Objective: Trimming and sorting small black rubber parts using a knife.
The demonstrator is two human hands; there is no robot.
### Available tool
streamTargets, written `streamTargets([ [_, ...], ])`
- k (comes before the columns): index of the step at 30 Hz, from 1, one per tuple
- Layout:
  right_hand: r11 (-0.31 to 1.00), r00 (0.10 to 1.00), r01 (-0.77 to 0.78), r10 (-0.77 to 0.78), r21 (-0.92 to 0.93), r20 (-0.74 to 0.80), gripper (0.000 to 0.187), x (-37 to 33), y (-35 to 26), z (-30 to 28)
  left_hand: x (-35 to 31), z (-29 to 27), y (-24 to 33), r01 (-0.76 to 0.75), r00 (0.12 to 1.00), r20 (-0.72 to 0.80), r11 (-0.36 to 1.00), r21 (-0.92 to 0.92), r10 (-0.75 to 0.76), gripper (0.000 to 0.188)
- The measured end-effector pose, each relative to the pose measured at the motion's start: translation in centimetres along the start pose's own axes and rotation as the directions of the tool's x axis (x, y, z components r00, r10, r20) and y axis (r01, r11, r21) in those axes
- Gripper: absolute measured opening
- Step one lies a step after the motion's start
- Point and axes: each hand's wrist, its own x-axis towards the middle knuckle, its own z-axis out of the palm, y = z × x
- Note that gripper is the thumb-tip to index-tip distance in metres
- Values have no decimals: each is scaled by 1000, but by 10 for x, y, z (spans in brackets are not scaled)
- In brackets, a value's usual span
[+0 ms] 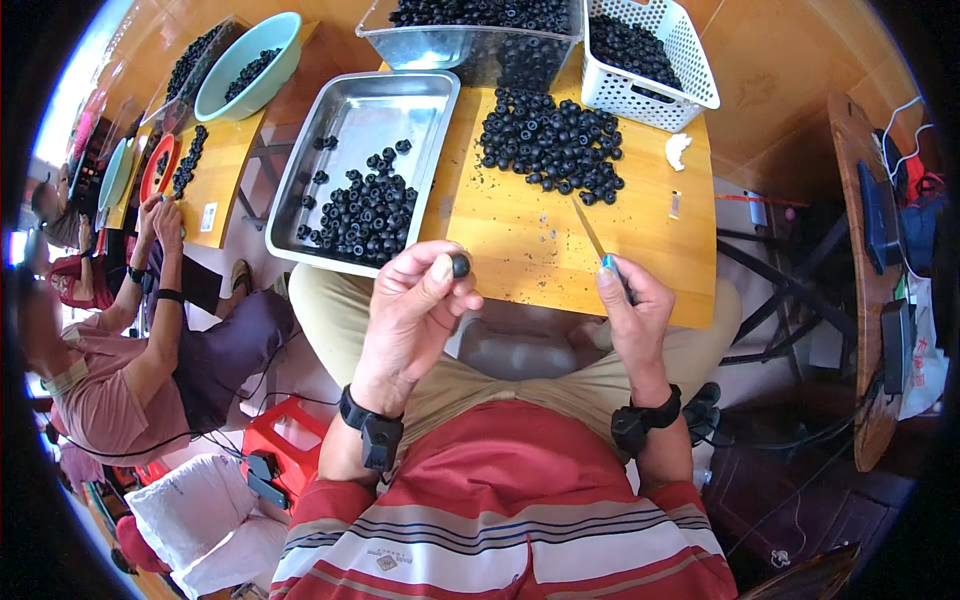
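Between the thumb and fingers of my left hand (412, 295) is a small round black rubber part (460, 265), held up just off the near edge of the wooden table (540, 260). My right hand (640, 305) is closed around the blue-and-black handle of a thin-bladed knife (590, 228); its blade slants up and to the left over the tabletop. Past the knife tip lies a loose pile of the same black parts (550, 145). On the left a shallow metal tray (335, 95) holds more of them, mostly heaped at its near right.
A clear plastic bin (480, 60) and a white perforated basket (690, 95), both holding black parts, stand at the back. A white scrap (677, 151) lies at right. At the left, a person (130, 360) sits by another table with a green basin (285, 75). A red stool (285, 440) stands nearby.
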Motion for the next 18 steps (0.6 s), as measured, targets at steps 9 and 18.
streamTargets([
  [9, 1000, 999, -31, 31, -4, -26, 31, -4, 17, -8, 4, -36, 48, -148, 831, -126, 434, 889, 542, 16],
  [18, 998, 996, -62, 61, -14, -62, 32, -10, 23, -18, 39, 7, -15, -351, 805, 436, -269, 897, 402, 17],
])
